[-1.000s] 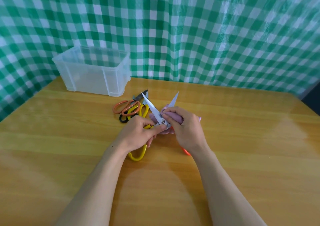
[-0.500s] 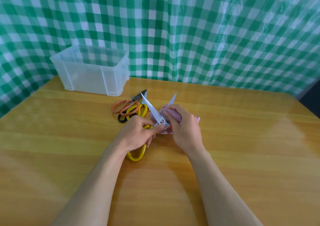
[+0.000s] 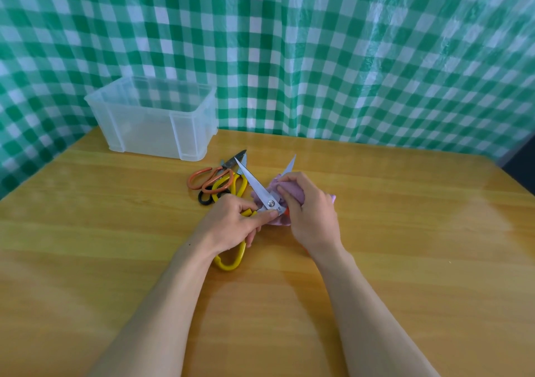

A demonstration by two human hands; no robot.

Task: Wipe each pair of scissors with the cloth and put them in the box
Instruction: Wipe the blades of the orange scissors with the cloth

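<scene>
My left hand (image 3: pixel 231 226) grips a pair of yellow-handled scissors (image 3: pixel 254 187) near the pivot, its blades spread wide apart and pointing away from me. My right hand (image 3: pixel 309 211) holds a bunched purple cloth (image 3: pixel 289 190) pressed around the right blade, whose tip sticks out above my fingers. Just behind lies a pile of other scissors (image 3: pixel 214 179) with orange, yellow and black handles. The clear plastic box (image 3: pixel 153 122) stands at the table's far left.
The wooden table (image 3: pixel 405 246) is backed by a green and white checked sheet (image 3: pixel 318 43). A bit of orange shows under my right hand, mostly hidden.
My right hand with the cloth has slid slightly along the right blade. The left hand and the scissors stay nearly where they were.
</scene>
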